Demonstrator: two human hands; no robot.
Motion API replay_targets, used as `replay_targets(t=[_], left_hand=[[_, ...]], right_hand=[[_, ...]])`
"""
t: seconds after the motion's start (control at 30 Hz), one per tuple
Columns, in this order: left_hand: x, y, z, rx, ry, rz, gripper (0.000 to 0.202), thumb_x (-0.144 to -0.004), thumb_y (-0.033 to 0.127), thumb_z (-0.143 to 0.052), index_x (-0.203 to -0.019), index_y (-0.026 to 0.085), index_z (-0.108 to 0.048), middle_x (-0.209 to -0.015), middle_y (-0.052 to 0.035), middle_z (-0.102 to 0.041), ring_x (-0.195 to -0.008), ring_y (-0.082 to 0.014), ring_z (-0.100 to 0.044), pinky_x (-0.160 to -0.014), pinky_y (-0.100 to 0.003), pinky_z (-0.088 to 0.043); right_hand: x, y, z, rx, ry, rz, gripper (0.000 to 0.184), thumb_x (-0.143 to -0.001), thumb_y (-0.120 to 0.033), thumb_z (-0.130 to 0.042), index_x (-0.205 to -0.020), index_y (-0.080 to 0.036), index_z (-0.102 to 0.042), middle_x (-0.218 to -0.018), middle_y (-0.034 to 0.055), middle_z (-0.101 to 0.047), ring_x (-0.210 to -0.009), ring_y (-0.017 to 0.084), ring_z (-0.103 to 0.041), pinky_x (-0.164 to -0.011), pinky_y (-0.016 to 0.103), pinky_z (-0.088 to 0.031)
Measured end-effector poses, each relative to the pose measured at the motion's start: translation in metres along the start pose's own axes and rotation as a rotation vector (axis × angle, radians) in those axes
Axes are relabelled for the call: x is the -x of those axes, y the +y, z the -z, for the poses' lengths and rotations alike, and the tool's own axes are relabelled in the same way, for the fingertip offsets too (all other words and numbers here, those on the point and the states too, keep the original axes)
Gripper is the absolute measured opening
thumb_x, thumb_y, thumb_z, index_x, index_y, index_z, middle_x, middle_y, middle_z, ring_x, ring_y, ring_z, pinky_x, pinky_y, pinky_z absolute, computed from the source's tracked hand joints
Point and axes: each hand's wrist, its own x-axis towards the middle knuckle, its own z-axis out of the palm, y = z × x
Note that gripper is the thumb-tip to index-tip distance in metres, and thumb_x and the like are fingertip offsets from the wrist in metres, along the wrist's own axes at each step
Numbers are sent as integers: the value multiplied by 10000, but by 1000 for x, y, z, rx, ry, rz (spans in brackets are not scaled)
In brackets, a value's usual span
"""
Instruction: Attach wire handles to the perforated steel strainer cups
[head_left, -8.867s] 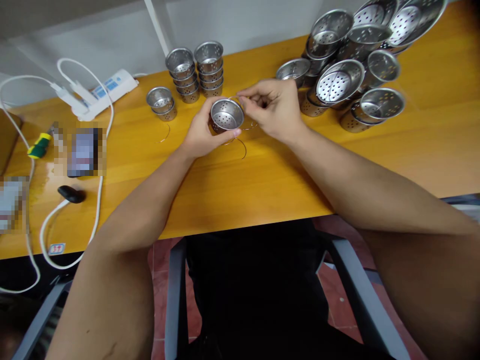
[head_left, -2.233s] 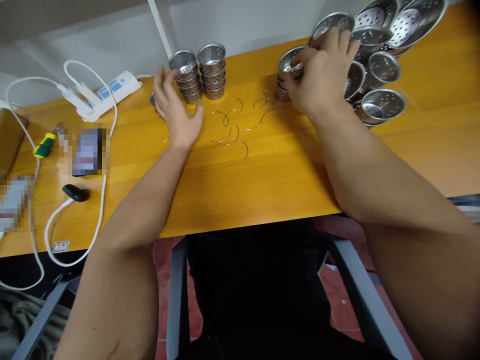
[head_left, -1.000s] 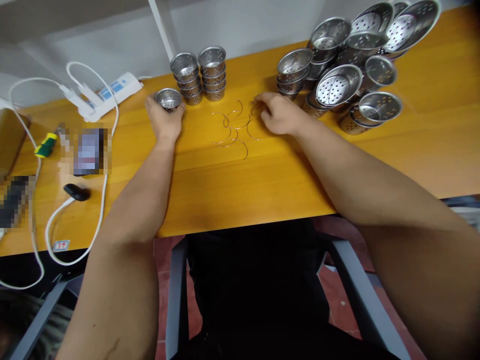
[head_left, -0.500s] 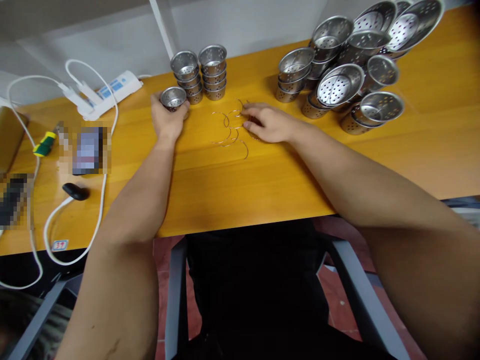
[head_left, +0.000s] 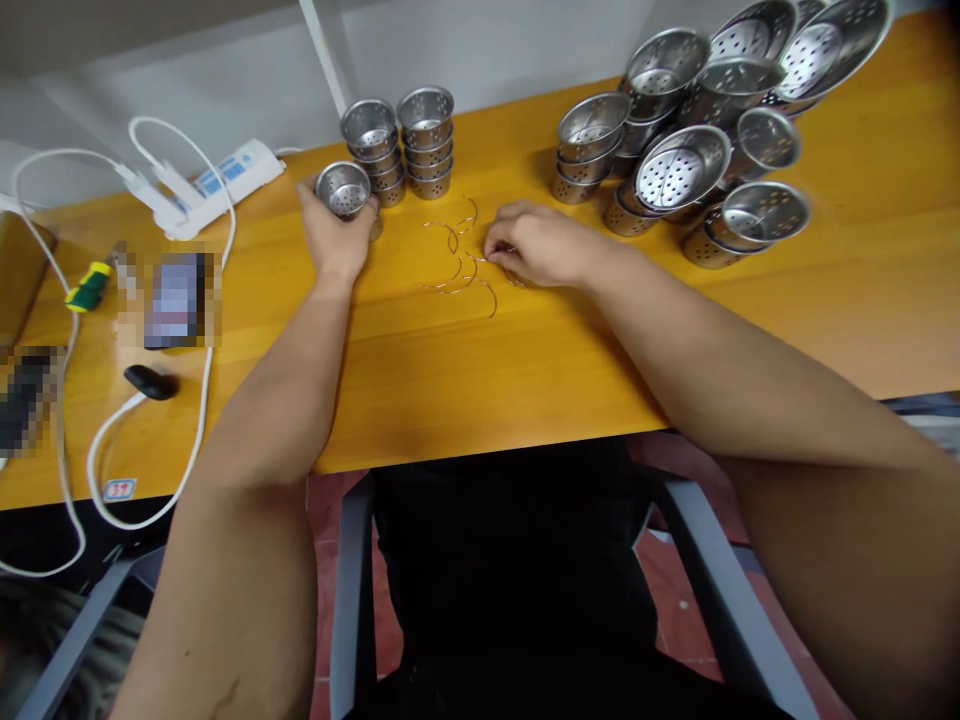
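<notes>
My left hand is wrapped round a small perforated metal cup, its open top facing up. More perforated metal shows beside the thumb, and I cannot tell whether it is a second cup underneath. At the middle of the table, my right hand has thumb and fingers closed in a pinch on a thin curved wire. Several other curved wires lie loose to the left of it. Part of the wires is hidden under the right hand.
Two stacks of perforated cups stand behind the left hand. More cups and larger perforated bowls crowd the back right. At left lie a power strip, a phone, a green-yellow tool handle and a white cable.
My right fingers have drawn together from a looser spread and now pinch a wire. The cup in my left hand has risen slightly, showing perforated metal by the thumb.
</notes>
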Motion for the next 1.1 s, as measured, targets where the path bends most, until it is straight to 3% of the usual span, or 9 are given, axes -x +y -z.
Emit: replay_targets(t=[0.1, 0.2, 0.3, 0.37, 0.5, 0.6, 0.77, 0.93, 1.1], left_hand=[[7, 24, 3, 58, 85, -152, 1223, -657, 1316, -643, -1371, 337, -482, -1306, 14, -638, -1198, -197, -532, -1198, -531, -439], [12, 47, 2, 81, 59, -284, 1125, -854, 1235, -613, -1497, 330, -434, -1473, -16, -566, -1364, -208, -477, -1341, -538, -362], [20, 64, -7, 179, 41, -391, 1147, -884, 1237, -544, -1597, 350, -400, -1543, -20, -563, -1483, -236, -498, -1438, -539, -350], [30, 73, -14, 211, -83, -417, 1128, -888, 1198, -647, -1638, 391, -399, -1603, -35, -596, -1549, -291, -555, -1452, -556, -413], [56, 90, -22, 175, -431, -467, 1086, -882, 968, -924, -1682, 418, -436, -1663, -110, -628, -1585, -442, -627, -1405, -655, -504], [70, 100, -24, 160, -547, -518, 1097, -874, 871, -970, -1705, 379, -448, -1659, -150, -643, -1573, -485, -657, -1378, -683, -540], [78, 107, -27, 165, -579, -483, 1076, -931, 774, -966, -1750, 363, -404, -1718, -158, -624, -1629, -484, -645, -1411, -673, -540], [80, 116, -26, 195, -568, -442, 969, -973, 654, -955, -1721, 378, -404, -1751, -127, -618, -1668, -446, -637, -1421, -677, -548], [83, 130, -18, 195, -611, -386, 823, -1025, 513, -925, -1677, 385, -439, -1701, -75, -671, -1631, -349, -648, -1426, -669, -561]], right_hand=[[-1, -8, -2, 45, 2, 12, 155, -1146, -379, -650, -1099, -306, -779, -1215, 154, -800, -1227, 461, -746, -1088, 624, -632], [0, -17, 2, 17, 41, -7, 251, -1230, -468, -554, -1213, -305, -743, -1291, 163, -793, -1272, 457, -742, -1114, 620, -622], [2, -25, 11, -45, 154, -46, 354, -1277, -582, -482, -1313, -310, -705, -1367, 173, -790, -1280, 448, -743, -1131, 630, -604], [4, -27, 18, -86, 240, -87, 393, -1274, -663, -474, -1356, -345, -691, -1380, 159, -801, -1281, 441, -730, -1127, 638, -599], [5, -22, 21, -195, 367, -155, 501, -1205, -876, -507, -1319, -429, -701, -1286, 92, -845, -1187, 398, -729, -1035, 608, -631], [3, -13, 17, -327, 413, -151, 568, -1128, -941, -634, -1247, -395, -734, -1171, 84, -848, -969, 360, -753, -896, 591, -651], [-2, -3, 11, -412, 456, -109, 508, -1070, -872, -806, -1116, -366, -807, -1092, 71, -859, -922, 335, -747, -901, 573, -651], [-3, -6, 13, -467, 521, -150, 494, -1067, -862, -840, -1092, -369, -811, -1073, 53, -839, -882, 299, -692, -869, 538, -588], [-1, -13, 18, -487, 516, -153, 536, -1047, -914, -832, -1055, -381, -781, -1135, 61, -833, -921, 313, -668, -891, 537, -547]])
